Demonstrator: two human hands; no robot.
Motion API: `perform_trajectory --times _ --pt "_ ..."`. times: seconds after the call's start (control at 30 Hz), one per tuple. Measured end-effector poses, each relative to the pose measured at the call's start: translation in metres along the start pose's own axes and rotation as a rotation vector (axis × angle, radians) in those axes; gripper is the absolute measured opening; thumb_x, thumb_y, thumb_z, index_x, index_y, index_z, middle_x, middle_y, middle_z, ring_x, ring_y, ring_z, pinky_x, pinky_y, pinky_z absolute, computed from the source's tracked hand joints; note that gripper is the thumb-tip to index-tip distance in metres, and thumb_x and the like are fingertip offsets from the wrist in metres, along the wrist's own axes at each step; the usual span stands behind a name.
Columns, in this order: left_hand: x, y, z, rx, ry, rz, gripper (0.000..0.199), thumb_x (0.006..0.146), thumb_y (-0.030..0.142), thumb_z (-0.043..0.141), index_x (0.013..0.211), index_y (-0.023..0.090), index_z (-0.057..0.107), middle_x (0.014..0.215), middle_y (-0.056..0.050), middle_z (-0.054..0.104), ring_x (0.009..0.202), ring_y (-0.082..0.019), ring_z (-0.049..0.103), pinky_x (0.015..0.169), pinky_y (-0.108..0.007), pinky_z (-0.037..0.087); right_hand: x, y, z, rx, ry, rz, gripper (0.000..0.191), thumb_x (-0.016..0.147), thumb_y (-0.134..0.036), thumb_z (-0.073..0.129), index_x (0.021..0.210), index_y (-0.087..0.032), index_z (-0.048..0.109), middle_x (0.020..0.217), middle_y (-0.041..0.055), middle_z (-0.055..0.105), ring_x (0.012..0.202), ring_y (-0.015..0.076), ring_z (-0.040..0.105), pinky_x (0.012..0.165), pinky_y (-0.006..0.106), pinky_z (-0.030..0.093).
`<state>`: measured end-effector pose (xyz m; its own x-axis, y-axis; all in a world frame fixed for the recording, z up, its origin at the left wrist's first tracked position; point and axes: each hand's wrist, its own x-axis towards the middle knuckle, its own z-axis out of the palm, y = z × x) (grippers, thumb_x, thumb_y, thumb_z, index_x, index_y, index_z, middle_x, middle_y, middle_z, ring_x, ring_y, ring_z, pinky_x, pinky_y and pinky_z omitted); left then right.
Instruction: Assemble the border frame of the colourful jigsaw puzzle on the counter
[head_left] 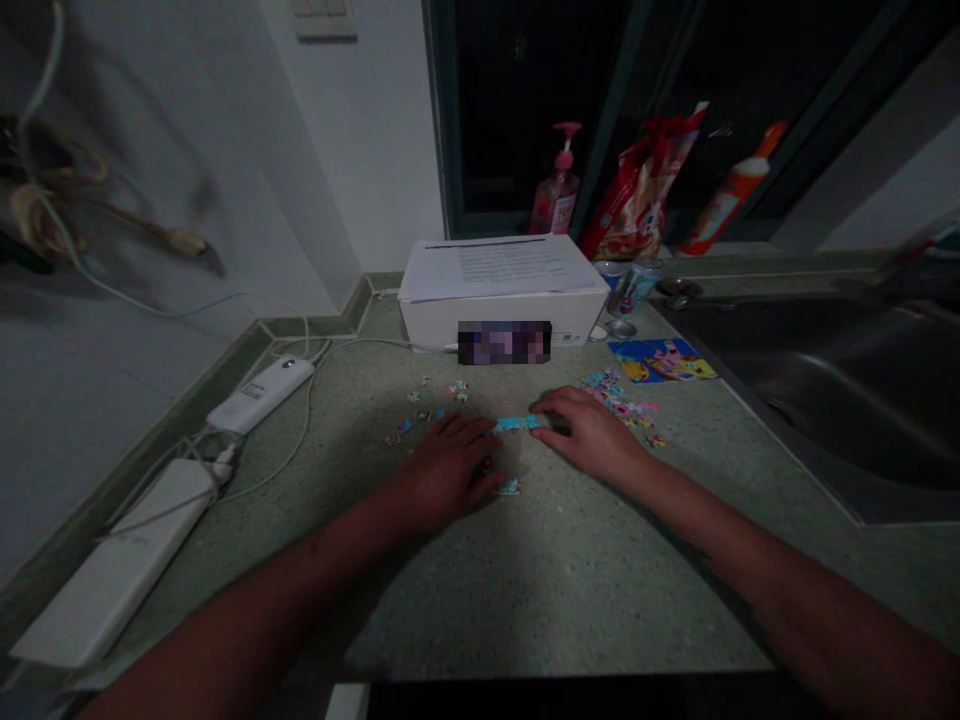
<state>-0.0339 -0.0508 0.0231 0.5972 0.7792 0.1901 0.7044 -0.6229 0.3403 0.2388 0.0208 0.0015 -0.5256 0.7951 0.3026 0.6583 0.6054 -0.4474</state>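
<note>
A short strip of joined light-blue jigsaw puzzle pieces [514, 424] lies on the counter between my hands. My right hand [589, 428] holds the strip's right end, thumb on the near side and fingers on the far side. My left hand [450, 468] rests flat with its fingers stretched out, their tips at the strip's left end. Beside the left thumb lies another small cluster of puzzle pieces [510, 487]. What lies under the left palm is hidden. Loose pieces [405, 427] are scattered left of that hand, and a larger pile [619, 395] sits beyond the right hand.
A white box [502, 315] with papers on top stands at the back. A colourful picture card [664, 360] lies beside the sink [810, 400]. A can [636, 287] stands behind it. A power strip [120, 560], white adapter [262, 392] and cables run along the left.
</note>
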Motion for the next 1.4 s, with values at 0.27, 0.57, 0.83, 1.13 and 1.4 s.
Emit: perform_trajectory --times 0.27,0.57,0.83,1.13,1.4 --pt "-0.001 -0.001 0.001 -0.003 0.007 0.012 0.032 0.100 0.037 0.070 0.126 0.019 0.065 0.147 -0.015 0.064 0.138 -0.033 0.059 0.123 -0.058 0.039 0.000 -0.002 0.004 0.017 0.036 -0.013 0.020 0.097 -0.027 0.071 0.115 -0.026 0.079 0.116 0.0118 0.073 0.111 0.0297 0.071 0.100 0.049 0.058" --pt "-0.001 -0.002 0.004 0.000 0.007 0.013 0.030 0.099 0.037 0.071 0.124 0.021 0.066 0.142 -0.012 0.067 0.137 -0.032 0.059 0.122 -0.055 0.039 0.001 -0.001 0.009 -0.022 0.054 -0.049 0.016 0.097 -0.027 0.070 0.110 -0.022 0.078 0.114 0.0121 0.073 0.109 0.0299 0.070 0.098 0.049 0.057" --pt "-0.001 -0.003 0.004 0.004 -0.012 0.017 0.032 0.101 0.041 0.069 0.127 0.021 0.066 0.145 -0.013 0.065 0.139 -0.032 0.058 0.124 -0.056 0.038 0.002 -0.007 0.012 -0.064 0.070 -0.034 0.011 0.095 -0.024 0.072 0.105 -0.021 0.076 0.111 0.0125 0.074 0.106 0.0302 0.070 0.094 0.047 0.057" --pt "0.000 -0.001 0.002 0.008 -0.014 0.000 0.030 0.100 0.038 0.067 0.125 0.021 0.067 0.147 -0.014 0.065 0.137 -0.032 0.059 0.122 -0.055 0.039 0.002 -0.009 0.011 -0.044 0.056 -0.022 0.011 0.097 -0.020 0.067 0.105 -0.022 0.075 0.110 0.0111 0.074 0.106 0.0294 0.069 0.095 0.046 0.054" --pt "-0.001 -0.003 0.004 0.007 -0.017 -0.006 0.032 0.101 0.039 0.067 0.126 0.021 0.066 0.147 -0.014 0.064 0.138 -0.032 0.059 0.124 -0.057 0.037 0.002 -0.013 0.010 -0.045 0.068 -0.027 0.011 0.098 -0.020 0.066 0.102 -0.022 0.075 0.111 0.0114 0.074 0.104 0.0286 0.069 0.094 0.047 0.055"
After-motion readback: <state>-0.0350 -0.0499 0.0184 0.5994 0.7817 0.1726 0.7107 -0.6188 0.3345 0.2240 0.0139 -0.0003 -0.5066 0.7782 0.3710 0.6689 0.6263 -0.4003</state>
